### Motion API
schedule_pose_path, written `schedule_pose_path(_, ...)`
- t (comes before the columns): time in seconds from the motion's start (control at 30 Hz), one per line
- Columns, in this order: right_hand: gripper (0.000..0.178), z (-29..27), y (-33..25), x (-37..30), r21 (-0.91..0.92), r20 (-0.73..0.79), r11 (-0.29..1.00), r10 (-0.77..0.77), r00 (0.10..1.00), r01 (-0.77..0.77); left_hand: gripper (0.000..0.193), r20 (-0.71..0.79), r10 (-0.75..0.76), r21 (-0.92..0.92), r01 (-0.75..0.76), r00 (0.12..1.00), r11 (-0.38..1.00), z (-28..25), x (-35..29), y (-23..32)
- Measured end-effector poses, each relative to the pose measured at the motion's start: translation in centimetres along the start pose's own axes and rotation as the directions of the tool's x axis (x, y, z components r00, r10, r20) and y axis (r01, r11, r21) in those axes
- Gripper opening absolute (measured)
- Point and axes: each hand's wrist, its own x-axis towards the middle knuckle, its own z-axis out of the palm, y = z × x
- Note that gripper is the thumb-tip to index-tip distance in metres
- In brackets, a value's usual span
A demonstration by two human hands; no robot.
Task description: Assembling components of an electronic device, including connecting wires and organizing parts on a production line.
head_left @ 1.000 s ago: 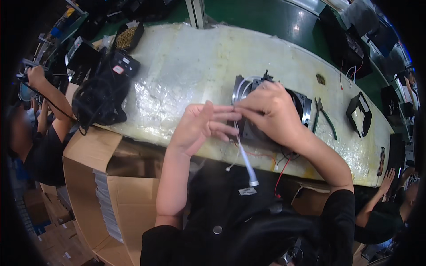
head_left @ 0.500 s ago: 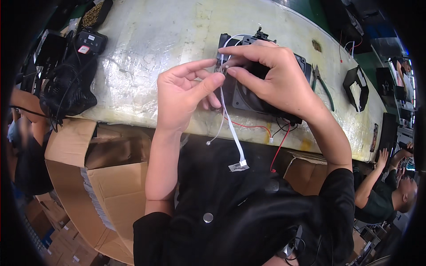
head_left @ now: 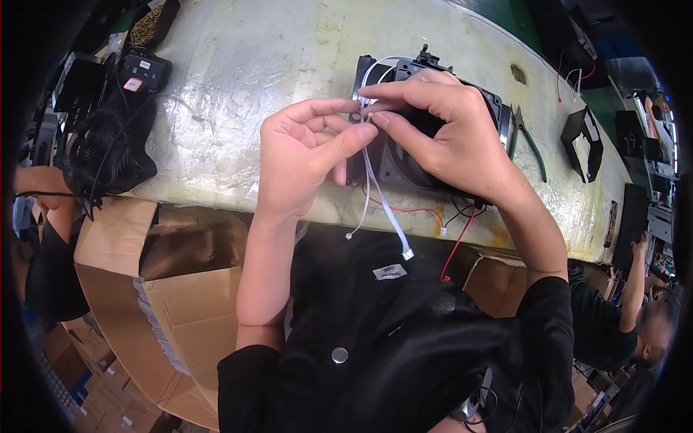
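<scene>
Over the near part of the table, both hands meet at a bundle of thin white cables [head_left: 390,215]. My left hand [head_left: 299,155] is closed, thumb and forefinger pinching the cables from the left. From the right, my right hand [head_left: 462,137] pinches them a little higher, between thumb and index finger. The exact grip point is partly hidden by the fingertips. Two white connector ends hang down past the table edge in front of my black shirt. Behind and under my right hand lies a black device housing [head_left: 393,169], largely covered by that hand.
Red and black wires trail off the table's front edge, one with a white plug [head_left: 443,232]. Green-handled pliers [head_left: 530,144] and a black open case [head_left: 581,144] lie right. A black mesh bag [head_left: 108,144] lies left. Cardboard boxes [head_left: 191,303] stand below. Other people work at both sides.
Both hands stay at the cables, the left shifting slightly right and its fingers drawing closer to the right hand's. The hanging connectors have swung right and upward, off the white label on my shirt.
</scene>
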Motion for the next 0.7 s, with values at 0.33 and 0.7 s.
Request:
schedule_pose_path(0.33,0.04,-0.3,-0.9,0.3,0.245,0.009,0.945,0.221,0.975,-0.217,0.025,-0.003,0.067,0.149,-0.066,0.998,0.987,-0.1,0.1,-0.3)
schedule_pose_path(0.7,0.041,2.2,-0.4,-2.0,0.362,-0.195,0.906,-0.156,0.968,0.219,0.019,0.037,0.301,0.053,-0.303,0.953,0.952,0.9,-1.3,-2.0)
